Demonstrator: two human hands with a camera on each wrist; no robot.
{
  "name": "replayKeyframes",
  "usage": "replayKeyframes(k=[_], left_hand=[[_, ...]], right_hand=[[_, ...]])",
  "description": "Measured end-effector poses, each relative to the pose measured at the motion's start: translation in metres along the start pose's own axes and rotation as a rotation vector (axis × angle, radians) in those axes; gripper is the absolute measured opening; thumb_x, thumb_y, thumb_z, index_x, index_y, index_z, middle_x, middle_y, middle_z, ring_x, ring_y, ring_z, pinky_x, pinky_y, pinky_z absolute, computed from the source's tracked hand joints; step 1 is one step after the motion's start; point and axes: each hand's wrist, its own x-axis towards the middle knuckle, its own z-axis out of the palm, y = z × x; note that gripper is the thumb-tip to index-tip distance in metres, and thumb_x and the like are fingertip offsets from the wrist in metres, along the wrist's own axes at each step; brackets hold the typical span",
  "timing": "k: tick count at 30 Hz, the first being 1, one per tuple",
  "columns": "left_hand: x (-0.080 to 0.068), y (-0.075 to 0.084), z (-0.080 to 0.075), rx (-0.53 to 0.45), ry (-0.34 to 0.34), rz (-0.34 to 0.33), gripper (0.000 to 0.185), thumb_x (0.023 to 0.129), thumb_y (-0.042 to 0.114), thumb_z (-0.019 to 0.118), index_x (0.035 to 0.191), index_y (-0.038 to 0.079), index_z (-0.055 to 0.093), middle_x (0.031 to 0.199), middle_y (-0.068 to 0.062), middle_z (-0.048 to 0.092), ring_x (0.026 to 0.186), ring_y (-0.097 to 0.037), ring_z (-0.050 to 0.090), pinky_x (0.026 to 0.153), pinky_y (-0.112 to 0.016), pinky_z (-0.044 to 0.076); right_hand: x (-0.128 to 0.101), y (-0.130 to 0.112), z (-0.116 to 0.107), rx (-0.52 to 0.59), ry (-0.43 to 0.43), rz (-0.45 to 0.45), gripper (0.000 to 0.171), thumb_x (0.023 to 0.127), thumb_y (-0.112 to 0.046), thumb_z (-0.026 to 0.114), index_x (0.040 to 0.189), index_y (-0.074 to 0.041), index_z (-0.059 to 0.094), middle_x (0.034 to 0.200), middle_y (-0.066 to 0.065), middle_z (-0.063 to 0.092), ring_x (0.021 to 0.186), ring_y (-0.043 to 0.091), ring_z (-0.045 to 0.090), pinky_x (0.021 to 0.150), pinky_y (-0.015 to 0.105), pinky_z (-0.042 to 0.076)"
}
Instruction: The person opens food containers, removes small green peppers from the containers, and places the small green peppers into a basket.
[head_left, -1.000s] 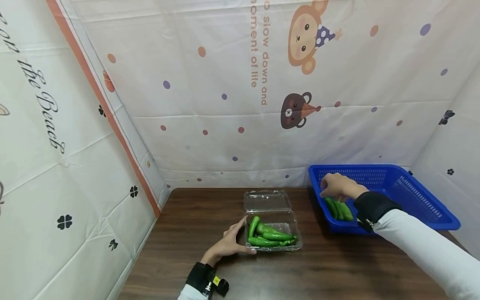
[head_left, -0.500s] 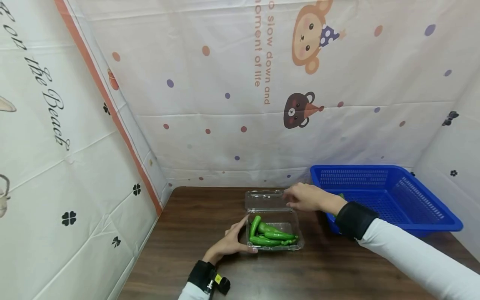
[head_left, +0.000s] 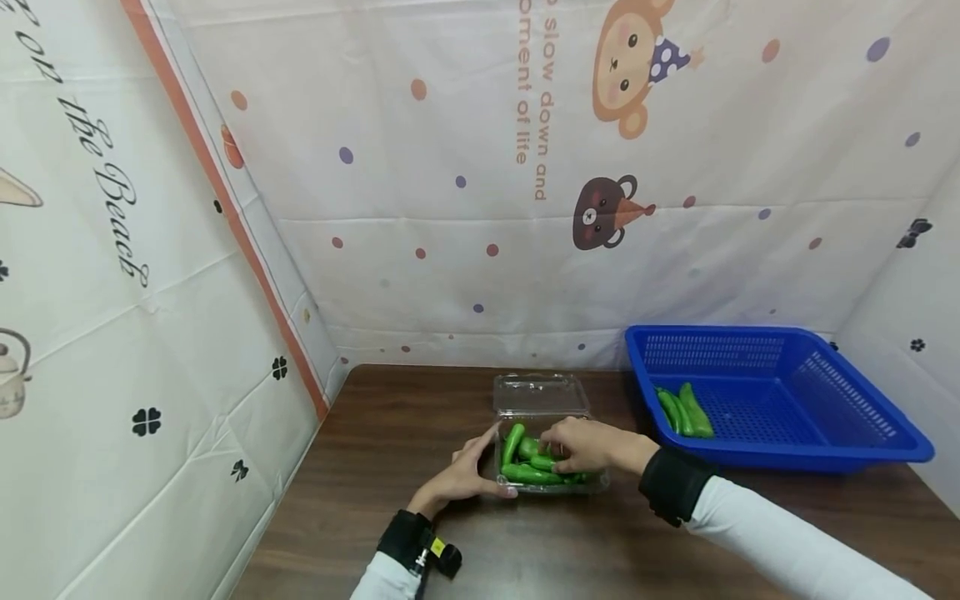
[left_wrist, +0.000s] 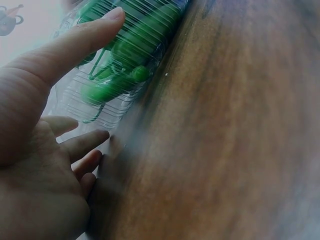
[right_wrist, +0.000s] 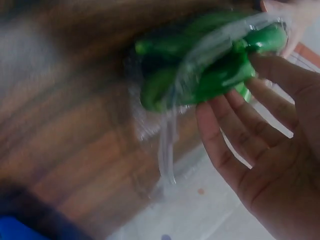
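Now, dark wood table (head_left: pixel 420 417), printed cartoon sheets walling it in on three sides. Left hand (head_left: pixel 459 477), grip relaxed and wide, fingers flat against the clear box (head_left: pixel 542 392) mid-table. Right hand (head_left: pixel 581 443) reaches into its green peppers (head_left: pixel 513 442), touching one; whether it pinches, cannot tell. Blue basket (head_left: pixel 825 383) sits toward the right edge.

Pretty boxed in here. Printed curtain walls (head_left: pixel 465 217) close off the back and both sides of the brown table (head_left: pixel 570 542), so the near edge is the only open way in. The clear clamshell box (head_left: pixel 547 458) has its lid (head_left: pixel 536 392) flipped back flat, so it's open from above, but the left hand (head_left: pixel 461 475) blocks its left wall and the right hand (head_left: pixel 581 443) covers the peppers (head_left: pixel 525 454). The blue basket (head_left: pixel 780 400) fills the right rear corner, with bare table between it and the box.
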Motion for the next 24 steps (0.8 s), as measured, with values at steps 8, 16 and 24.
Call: replayKeyframes(k=[8,16,24], left_hand=[[0.002,0.003,0.0,0.015,0.004,0.005,0.116,0.075,0.041,0.091,0.163,0.042,0.017,0.166,-0.016,0.024,0.143,-0.042,0.023,0.109,-0.071,0.027],[-0.002,0.001,0.001,0.015,-0.002,-0.004,0.116,0.075,0.042,0.091,0.164,0.04,0.016,0.167,-0.017,0.023,0.144,-0.044,0.021,0.109,-0.072,0.026],[-0.002,0.001,0.001,-0.005,-0.001,-0.011,0.115,0.075,0.04,0.091,0.163,0.044,0.017,0.167,-0.016,0.023,0.145,-0.046,0.019,0.109,-0.074,0.025]], right_hand=[[-0.005,0.0,0.013,-0.008,0.075,0.066,0.029,0.09,-0.013,0.078,0.118,-0.013,0.071,0.097,-0.001,0.07,0.085,0.009,0.063,0.072,0.029,0.052],[-0.007,-0.002,0.021,-0.008,0.109,0.072,0.031,0.091,-0.012,0.077,0.122,-0.011,0.071,0.105,0.004,0.073,0.093,0.016,0.068,0.074,0.031,0.055],[-0.011,-0.001,0.02,-0.009,0.151,0.082,0.032,0.09,-0.009,0.075,0.121,-0.009,0.072,0.104,0.003,0.074,0.091,0.014,0.067,0.073,0.03,0.054]])
